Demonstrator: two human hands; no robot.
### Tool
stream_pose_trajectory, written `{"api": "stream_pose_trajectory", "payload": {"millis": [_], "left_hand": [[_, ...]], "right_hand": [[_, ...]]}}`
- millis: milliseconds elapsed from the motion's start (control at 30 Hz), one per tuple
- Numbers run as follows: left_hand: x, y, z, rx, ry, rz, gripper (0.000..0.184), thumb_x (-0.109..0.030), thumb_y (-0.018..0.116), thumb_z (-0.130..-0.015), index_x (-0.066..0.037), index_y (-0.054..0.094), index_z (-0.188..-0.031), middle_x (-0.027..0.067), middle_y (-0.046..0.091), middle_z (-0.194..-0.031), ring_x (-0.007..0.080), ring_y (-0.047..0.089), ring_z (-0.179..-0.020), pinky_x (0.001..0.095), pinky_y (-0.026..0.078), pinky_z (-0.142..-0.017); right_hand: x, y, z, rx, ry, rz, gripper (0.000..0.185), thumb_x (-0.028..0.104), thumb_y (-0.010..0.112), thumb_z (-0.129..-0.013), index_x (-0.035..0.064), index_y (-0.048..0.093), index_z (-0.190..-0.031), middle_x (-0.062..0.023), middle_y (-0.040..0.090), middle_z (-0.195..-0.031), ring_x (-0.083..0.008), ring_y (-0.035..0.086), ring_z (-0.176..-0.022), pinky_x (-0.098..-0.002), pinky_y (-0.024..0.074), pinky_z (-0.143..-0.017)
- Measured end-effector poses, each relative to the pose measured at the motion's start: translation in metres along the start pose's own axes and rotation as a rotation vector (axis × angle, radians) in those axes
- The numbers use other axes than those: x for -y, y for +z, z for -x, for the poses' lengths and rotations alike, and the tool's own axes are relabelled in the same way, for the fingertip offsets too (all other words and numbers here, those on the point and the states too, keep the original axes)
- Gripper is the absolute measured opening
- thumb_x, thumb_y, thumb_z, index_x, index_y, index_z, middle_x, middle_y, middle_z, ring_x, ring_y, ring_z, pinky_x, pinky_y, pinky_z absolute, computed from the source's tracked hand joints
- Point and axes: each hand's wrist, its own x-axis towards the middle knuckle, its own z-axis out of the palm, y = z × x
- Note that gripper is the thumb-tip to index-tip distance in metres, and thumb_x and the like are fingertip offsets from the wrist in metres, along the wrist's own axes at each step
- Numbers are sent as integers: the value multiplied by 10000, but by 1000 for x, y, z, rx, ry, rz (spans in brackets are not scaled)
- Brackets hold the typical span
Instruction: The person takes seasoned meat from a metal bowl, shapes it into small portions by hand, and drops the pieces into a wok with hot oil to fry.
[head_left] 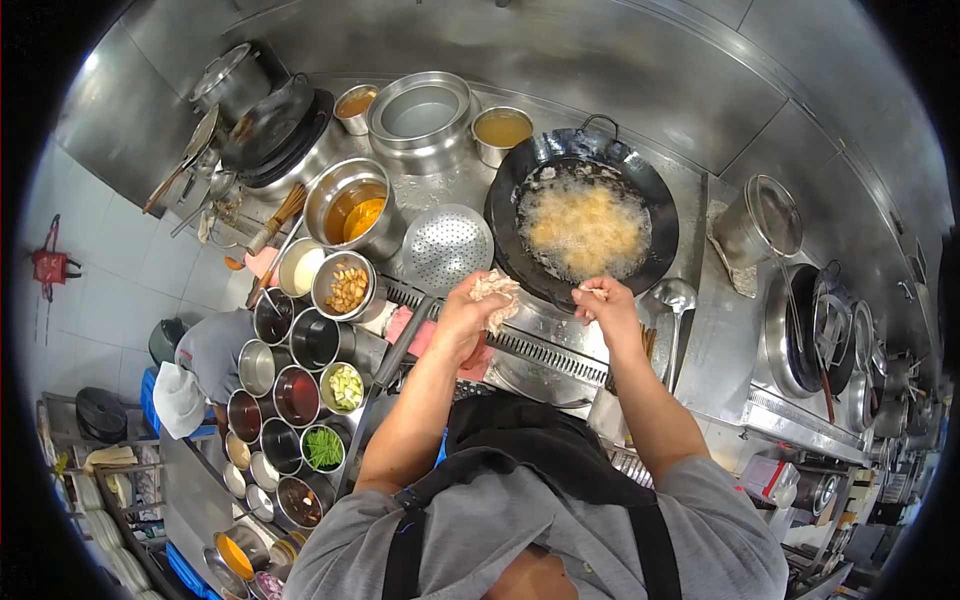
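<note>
My left hand [462, 318] is closed around a clump of pale, wet-looking raw meat pieces [497, 300], just off the near left side of the wok. My right hand [610, 308] is at the wok's near rim, its fingers pinched on a small pale piece [595, 293] that looks like the same meat. In front of both hands sits a black wok [665, 225] of bubbling oil, where golden pieces [585, 230] fry under foam. A perforated strainer [448, 246] lies left of the wok, its dark handle [402, 345] reaching toward my left forearm.
To the left stand a steel pot of orange oil [330, 200], a container of fried cloves [347, 290] and several sauce and vegetable containers. A ladle [676, 298] rests right of the wok. A co-worker in grey [215, 350] is at the far left.
</note>
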Motion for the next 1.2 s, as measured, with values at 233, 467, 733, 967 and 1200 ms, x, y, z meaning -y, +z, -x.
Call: {"api": "stream_pose_trajectory", "payload": {"millis": [233, 467, 733, 967, 1200], "left_hand": [[0, -15, 13, -64, -49, 25, 238, -26, 613, -835, -8, 559, -1066, 58, 630, -931, 144, 616, -854, 281, 491, -751], [3, -23, 13, -96, 18, 78, 218, -85, 584, -873, -22, 560, -1080, 45, 628, -968, 135, 611, -855, 269, 481, -736], [9, 30, 10, 36, 164, 165, 390, -46, 504, -898, -11, 438, -1281, 106, 553, -1204, 176, 543, -1104, 313, 428, -944], [-3, 47, 17, 151, 389, 69, 495, -11, 546, -859, -22, 388, -1328, 115, 499, -1251, 201, 492, -1157, 328, 369, -1011], [-17, 45, 14, 361, 125, -109, 577, -35, 607, -823, -33, 393, -1358, 104, 524, -1231, 192, 525, -1139, 320, 411, -969]], "right_hand": [[-21, 13, -77, -28, -238, 956, 226, 156, 629, -823, 41, 627, -1017, -170, 667, -988, -317, 636, -861, -397, 486, -795], [26, 26, -50, -120, -340, 572, 265, 87, 552, -872, 60, 625, -1126, -141, 668, -1054, -257, 649, -924, -343, 495, -828], [-11, 76, 27, 315, -106, -166, 590, 57, 716, -789, -11, 465, -1319, -115, 616, -1143, -167, 624, -950, -305, 504, -842], [36, 45, 38, 173, -247, 118, 461, 12, 686, -736, -71, 567, -1174, -114, 634, -1084, -140, 615, -937, -278, 504, -822], [86, 49, 53, 239, -579, 575, 371, 58, 693, -734, 1, 618, -1093, -114, 638, -990, -218, 638, -758, -302, 510, -666]]}}
